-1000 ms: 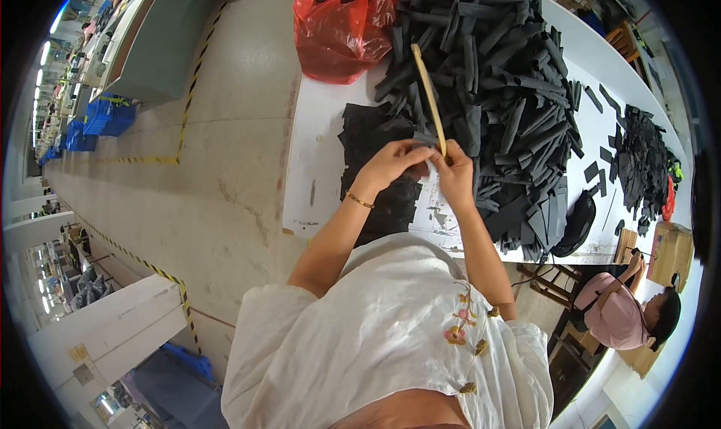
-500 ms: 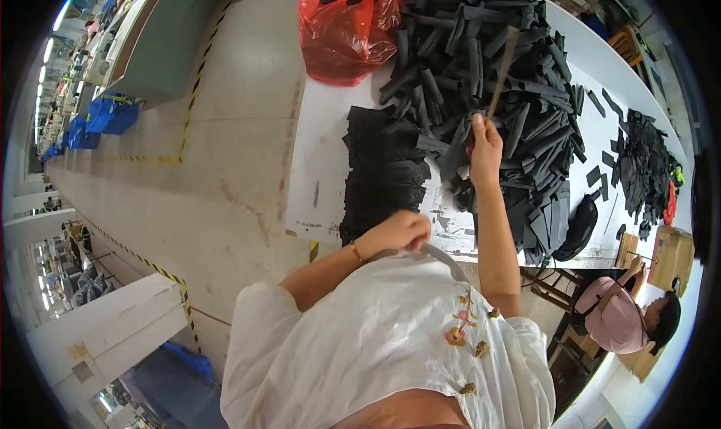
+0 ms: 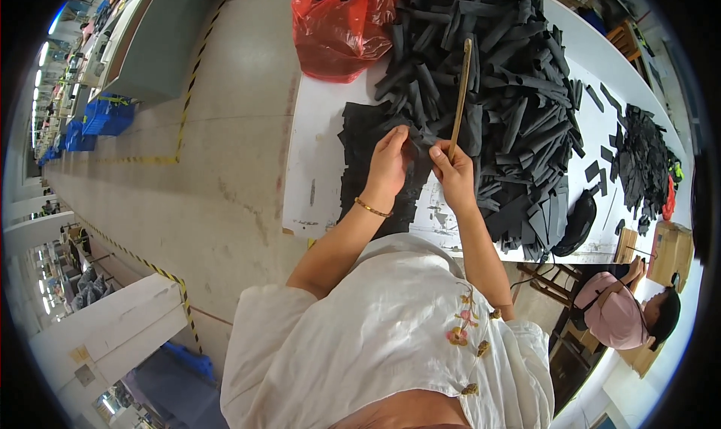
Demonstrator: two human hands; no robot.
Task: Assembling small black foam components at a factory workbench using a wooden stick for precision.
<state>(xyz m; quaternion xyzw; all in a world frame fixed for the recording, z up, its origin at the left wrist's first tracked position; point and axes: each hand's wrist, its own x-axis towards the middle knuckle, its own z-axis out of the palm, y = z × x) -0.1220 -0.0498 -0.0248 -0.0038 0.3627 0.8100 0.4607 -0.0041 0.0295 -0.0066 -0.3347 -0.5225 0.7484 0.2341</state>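
Hands (image 3: 455,175) nr blk strips (image 3: 518,91), red bag (image 3: 342,42) fwd-L, co-worker (image 3: 612,312) R.

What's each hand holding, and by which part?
Right hand: long, thin yellowish-brown stick, by its near end. Left hand: can't tell whether it grips anything against the dark pieces.

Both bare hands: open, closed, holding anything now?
Left hand: over flat black strips; grip unclear.
Right hand: closed, holding a slim tan stick.

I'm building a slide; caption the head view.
Slim stick in the right hand, left hand close by, near piled dark strips.
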